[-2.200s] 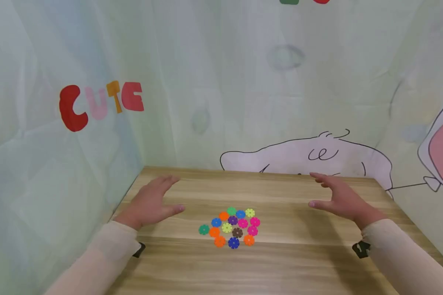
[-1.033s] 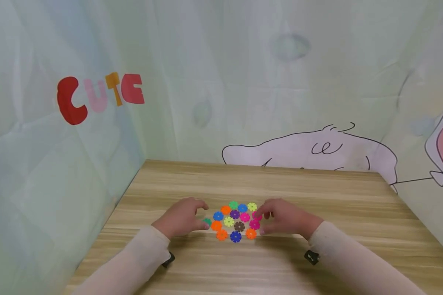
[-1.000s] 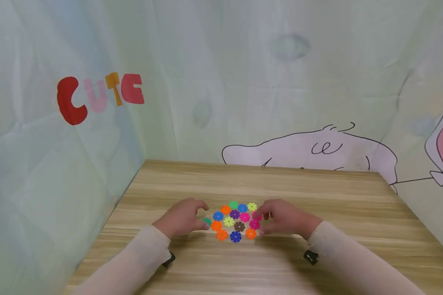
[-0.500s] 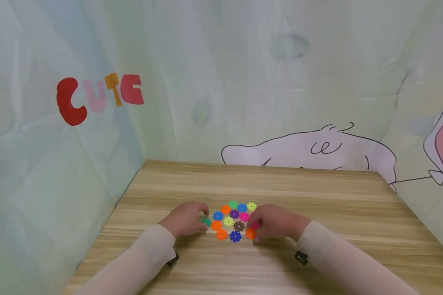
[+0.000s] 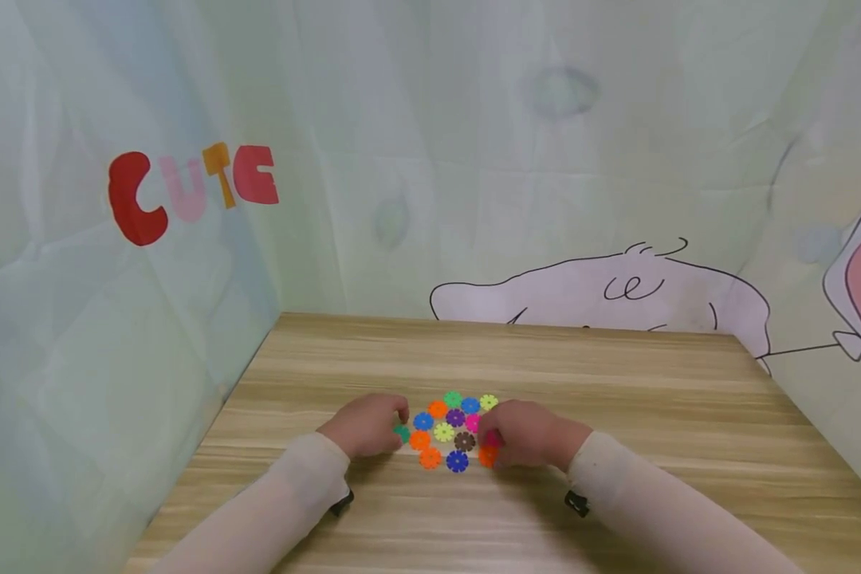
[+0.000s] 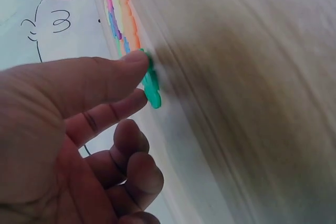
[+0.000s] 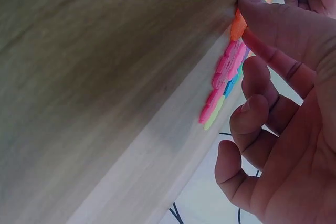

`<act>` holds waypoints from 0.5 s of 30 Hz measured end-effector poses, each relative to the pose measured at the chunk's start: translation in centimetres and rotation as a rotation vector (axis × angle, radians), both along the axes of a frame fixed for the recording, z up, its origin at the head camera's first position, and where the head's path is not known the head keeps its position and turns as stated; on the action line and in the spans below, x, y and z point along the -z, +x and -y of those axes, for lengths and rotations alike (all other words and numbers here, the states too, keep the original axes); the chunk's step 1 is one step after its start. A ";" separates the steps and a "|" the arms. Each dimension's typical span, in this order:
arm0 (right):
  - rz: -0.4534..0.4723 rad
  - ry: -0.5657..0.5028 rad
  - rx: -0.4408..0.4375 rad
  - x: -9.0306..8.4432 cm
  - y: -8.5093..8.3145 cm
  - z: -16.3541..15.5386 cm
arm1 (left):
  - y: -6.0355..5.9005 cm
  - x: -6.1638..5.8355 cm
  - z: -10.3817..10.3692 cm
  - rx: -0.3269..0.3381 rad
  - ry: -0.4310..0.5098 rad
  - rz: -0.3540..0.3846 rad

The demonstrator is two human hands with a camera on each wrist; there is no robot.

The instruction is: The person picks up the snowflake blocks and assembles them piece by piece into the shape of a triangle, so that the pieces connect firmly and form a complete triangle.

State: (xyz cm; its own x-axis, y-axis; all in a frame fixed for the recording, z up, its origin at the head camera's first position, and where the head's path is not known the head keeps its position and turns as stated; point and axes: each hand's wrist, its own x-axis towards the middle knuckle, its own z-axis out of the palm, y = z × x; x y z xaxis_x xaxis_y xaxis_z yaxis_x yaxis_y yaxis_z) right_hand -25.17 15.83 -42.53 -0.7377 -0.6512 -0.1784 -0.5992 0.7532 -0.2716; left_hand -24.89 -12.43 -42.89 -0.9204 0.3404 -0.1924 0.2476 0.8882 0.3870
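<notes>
Plastic flower-shaped discs lie flat in a cluster on the wood-grain counter, between both grips. Left hand pinches the green disc; right hand pinches an orange disc.

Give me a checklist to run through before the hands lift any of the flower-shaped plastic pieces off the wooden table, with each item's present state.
1. Left hand at the green piece: ok, thumb tip touches it at the cluster's left edge.
2. Green piece pinched from both sides: cannot tell, only the thumb's contact shows clearly.
3. Right hand at the cluster's right edge: ok, thumb tip rests on the orange piece.
4. Pink pieces gripped: cannot tell, the fingers curl nearby but contact is hidden.
5. Pieces lying flat on the table: ok.
6. Middle pieces, such as the yellow piece, uncovered: ok.
</notes>
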 end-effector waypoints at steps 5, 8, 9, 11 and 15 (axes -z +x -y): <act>0.007 0.009 0.004 -0.2 0.0 0.1 | -0.1 0.0 -0.1 -0.001 0.003 0.010; 0.025 0.010 0.025 -0.2 0.0 0.2 | -0.2 0.1 -0.1 -0.005 0.015 0.013; 0.034 0.011 0.034 -0.2 0.0 0.2 | -0.1 0.1 -0.1 -0.007 0.019 0.014; 0.050 0.010 0.051 -0.2 0.0 0.3 | -0.1 0.1 -0.2 -0.011 0.027 0.013; 0.076 0.007 0.074 -0.1 0.1 0.4 | 0.0 0.1 -0.2 -0.019 0.043 0.012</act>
State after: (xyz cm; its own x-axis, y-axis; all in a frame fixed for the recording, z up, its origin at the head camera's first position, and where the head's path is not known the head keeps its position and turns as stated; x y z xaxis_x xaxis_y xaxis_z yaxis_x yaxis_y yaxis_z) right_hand -25.11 15.44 -42.44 -0.7679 -0.5941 -0.2397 -0.5199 0.7965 -0.3087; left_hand -24.85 -12.20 -43.04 -0.9244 0.3314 -0.1888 0.2265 0.8752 0.4274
